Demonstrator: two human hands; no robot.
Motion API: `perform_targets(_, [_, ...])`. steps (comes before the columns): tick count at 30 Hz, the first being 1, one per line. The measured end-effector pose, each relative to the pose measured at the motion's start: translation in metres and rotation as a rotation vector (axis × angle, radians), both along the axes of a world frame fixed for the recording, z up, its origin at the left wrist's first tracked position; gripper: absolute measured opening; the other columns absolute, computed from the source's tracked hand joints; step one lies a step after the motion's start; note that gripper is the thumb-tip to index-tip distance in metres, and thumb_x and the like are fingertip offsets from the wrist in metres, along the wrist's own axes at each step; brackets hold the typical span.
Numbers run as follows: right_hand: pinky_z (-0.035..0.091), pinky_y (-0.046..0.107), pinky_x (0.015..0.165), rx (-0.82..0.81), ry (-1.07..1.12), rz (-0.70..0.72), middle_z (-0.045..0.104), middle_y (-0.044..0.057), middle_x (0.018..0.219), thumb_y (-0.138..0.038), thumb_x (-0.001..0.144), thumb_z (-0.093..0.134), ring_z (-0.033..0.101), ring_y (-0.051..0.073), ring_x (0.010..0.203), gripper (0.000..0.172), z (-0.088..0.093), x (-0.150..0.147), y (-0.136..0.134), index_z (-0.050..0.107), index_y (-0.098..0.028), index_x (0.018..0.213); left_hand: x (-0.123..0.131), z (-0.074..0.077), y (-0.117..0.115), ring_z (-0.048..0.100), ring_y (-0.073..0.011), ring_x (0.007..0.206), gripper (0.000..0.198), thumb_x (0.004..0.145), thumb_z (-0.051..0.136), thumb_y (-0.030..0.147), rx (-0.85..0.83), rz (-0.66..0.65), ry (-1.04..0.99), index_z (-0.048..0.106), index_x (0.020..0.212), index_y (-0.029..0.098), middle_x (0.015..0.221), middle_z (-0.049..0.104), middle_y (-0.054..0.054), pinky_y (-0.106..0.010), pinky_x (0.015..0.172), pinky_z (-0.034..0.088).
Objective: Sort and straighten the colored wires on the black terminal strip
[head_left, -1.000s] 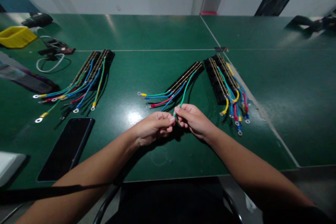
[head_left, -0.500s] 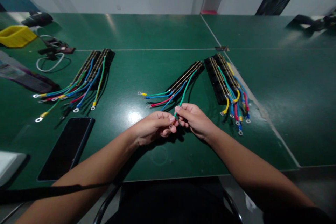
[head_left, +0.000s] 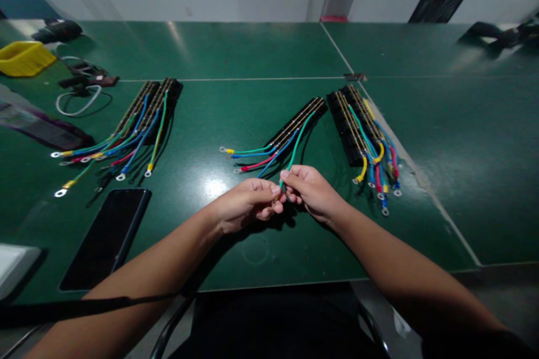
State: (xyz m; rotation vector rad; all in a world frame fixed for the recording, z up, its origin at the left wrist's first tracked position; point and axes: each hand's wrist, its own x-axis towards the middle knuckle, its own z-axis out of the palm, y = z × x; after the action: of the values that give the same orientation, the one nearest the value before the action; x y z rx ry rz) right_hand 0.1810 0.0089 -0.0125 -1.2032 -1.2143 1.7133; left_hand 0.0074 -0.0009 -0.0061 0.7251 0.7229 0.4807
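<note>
A black terminal strip (head_left: 295, 123) with brass-coloured rails lies slanted on the green table. Its long green wire (head_left: 298, 143) runs down to both hands. My left hand (head_left: 252, 202) pinches the lower end of that wire, and its tip is mostly hidden by the fingers. Close beside it, my right hand (head_left: 311, 188) grips the same wire slightly higher up, between thumb and forefinger. More wires with ring lugs, green, blue and red, spread left from the strip; the red wire (head_left: 257, 166) ends near the left hand.
Wired strips (head_left: 154, 106) lie at left, others (head_left: 356, 123) at right. A phone (head_left: 107, 238) rests by my left forearm. Farther left are a yellow bin (head_left: 27, 59), a cable (head_left: 80, 112) and a white object (head_left: 17, 269). The table's front edge (head_left: 278, 286) is near.
Both hands keep their hold on the green wire with almost no movement. The view has shifted very slightly, moving the things at left a little leftward.
</note>
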Motion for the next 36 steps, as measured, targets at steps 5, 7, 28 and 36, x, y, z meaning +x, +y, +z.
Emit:
perform_targets(5, [0.025,0.016,0.037,-0.025,0.016,-0.002,0.048,-0.006,0.052,-0.043,0.08,0.064,0.042,0.004,0.041,0.032,0.0028,-0.0006,-0.0003,0.049,-0.017,0.07,0.0,0.0005,-0.0012,0.035,-0.0021,0.041,0.028,0.077,0.071,0.035,0.005,0.03,0.046,0.054,0.071,0.013,0.054,0.054,0.003,-0.016,0.042,0.025])
perform_targets(7, [0.025,0.016,0.036,-0.027,0.016,-0.006,0.047,-0.006,0.052,-0.043,0.079,0.064,0.042,0.004,0.041,0.032,0.0032,-0.0008,-0.0005,0.05,-0.017,0.07,0.0002,0.0006,-0.0014,0.034,-0.0023,0.04,0.03,0.076,0.072,0.036,0.002,0.041,0.062,0.053,0.069,0.014,0.051,0.052,0.004,-0.016,0.041,0.025])
perform_targets(28, [0.027,0.016,0.038,-0.004,0.006,0.016,0.049,-0.005,0.053,-0.043,0.081,0.063,0.043,0.004,0.042,0.033,0.0012,-0.0001,0.0003,0.048,-0.017,0.067,-0.0002,0.0006,-0.0002,0.046,-0.003,0.046,0.027,0.08,0.069,0.036,0.005,-0.02,0.016,0.061,0.08,0.01,0.066,0.063,-0.003,-0.014,0.043,0.03])
perform_targets(36, [0.027,0.016,0.038,-0.013,-0.002,0.014,0.048,-0.005,0.052,-0.043,0.081,0.063,0.042,0.004,0.042,0.032,0.0029,-0.0004,-0.0005,0.049,-0.016,0.069,0.0006,0.0015,-0.0013,0.039,-0.0019,0.041,0.028,0.078,0.071,0.035,0.012,0.035,0.032,0.056,0.071,0.013,0.056,0.057,0.002,-0.014,0.042,0.03])
